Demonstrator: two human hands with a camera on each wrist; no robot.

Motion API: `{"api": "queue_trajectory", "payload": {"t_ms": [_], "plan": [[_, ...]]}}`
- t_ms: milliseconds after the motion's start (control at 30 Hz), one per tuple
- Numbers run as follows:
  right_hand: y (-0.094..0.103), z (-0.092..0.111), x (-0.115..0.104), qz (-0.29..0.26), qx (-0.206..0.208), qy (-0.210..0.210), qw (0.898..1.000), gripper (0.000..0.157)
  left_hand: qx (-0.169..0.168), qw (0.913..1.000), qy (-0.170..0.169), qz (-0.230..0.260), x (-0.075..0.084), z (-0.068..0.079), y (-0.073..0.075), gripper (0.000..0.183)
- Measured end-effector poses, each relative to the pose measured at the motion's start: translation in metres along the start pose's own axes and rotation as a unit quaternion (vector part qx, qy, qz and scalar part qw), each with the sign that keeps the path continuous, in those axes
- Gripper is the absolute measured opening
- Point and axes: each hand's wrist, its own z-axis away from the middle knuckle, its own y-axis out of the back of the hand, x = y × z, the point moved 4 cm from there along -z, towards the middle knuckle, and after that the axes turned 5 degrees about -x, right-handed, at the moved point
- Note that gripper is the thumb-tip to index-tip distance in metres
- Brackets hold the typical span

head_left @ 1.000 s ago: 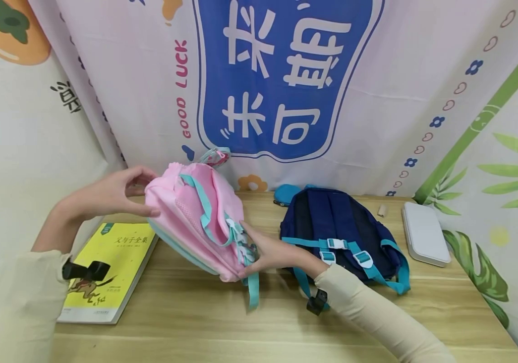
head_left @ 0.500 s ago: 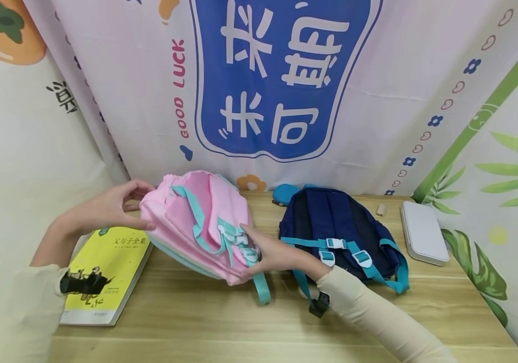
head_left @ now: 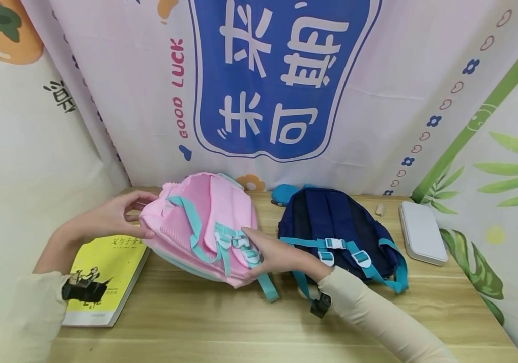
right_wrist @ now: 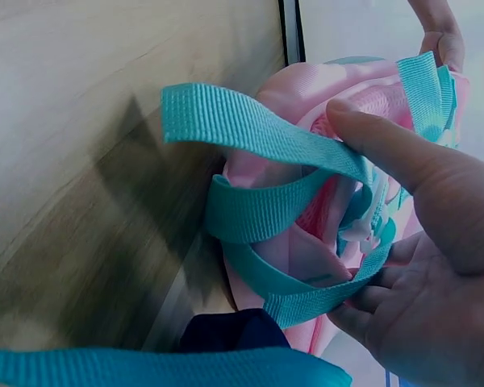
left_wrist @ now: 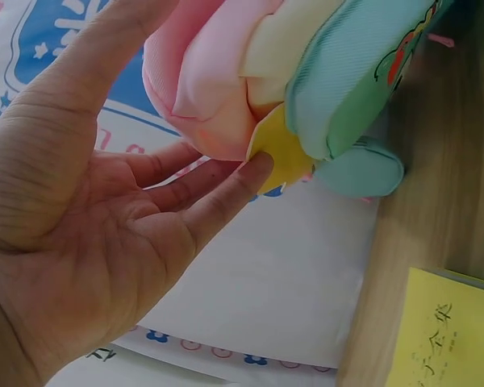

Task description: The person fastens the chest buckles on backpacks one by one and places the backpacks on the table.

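Note:
A pink backpack [head_left: 233, 201] with turquoise straps lies between my two hands, strap side up and tilted, over the left-middle of the table. My left hand [head_left: 106, 217] holds its left end, thumb toward me and fingers on the far side. In the left wrist view, those fingers touch a yellow patch [left_wrist: 278, 157] beside the bag's layered pink, cream and mint side. The right hand [head_left: 279, 254] grips the other end near the white buckles. Turquoise webbing [right_wrist: 258, 205] hangs loose around this hand in the right wrist view. The bag's underside is hidden in the head view.
A navy backpack [head_left: 322, 214] with turquoise straps lies right of the pink one, close to my right forearm. A blue pouch [head_left: 284, 192] is behind it. At far right lie a white case [head_left: 423, 232] and a small beige piece [head_left: 380, 209]. A yellow book [head_left: 109, 267] lies left.
Both hands have lowered the pink backpack slightly and turned its strap side more toward me. The small patterned pouch behind it has dropped out of sight. The navy backpack stays put.

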Motion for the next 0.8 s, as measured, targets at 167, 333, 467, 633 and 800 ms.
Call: {"api": "queue_trajectory", "payload": {"t_ms": [167, 333, 467, 633, 800], "plan": [[0.001, 0.002, 0.001, 0.006, -0.001, 0.004, 1.000, 0.111, -0.010, 0.9995, -0.014, 0.025, -0.007, -0.004, -0.005, 0.076], [0.002, 0.006, 0.004, 0.008, -0.003, -0.002, 1.000, 0.109, -0.005, 0.9993, -0.034, 0.011, -0.010, -0.010, -0.009, 0.076], [0.003, 0.007, 0.006, 0.011, -0.003, 0.001, 1.000, 0.110, -0.005, 0.9993, -0.036, 0.009, -0.013, -0.012, -0.012, 0.077], [0.004, 0.008, 0.005, 0.021, -0.002, 0.010, 1.000, 0.109, -0.011, 0.9994, -0.026, 0.018, -0.020, -0.010, -0.016, 0.080], [0.004, 0.009, 0.005, 0.032, -0.003, 0.009, 0.999, 0.108, -0.014, 0.9998, -0.011, 0.009, -0.026, -0.010, -0.019, 0.081]]}}
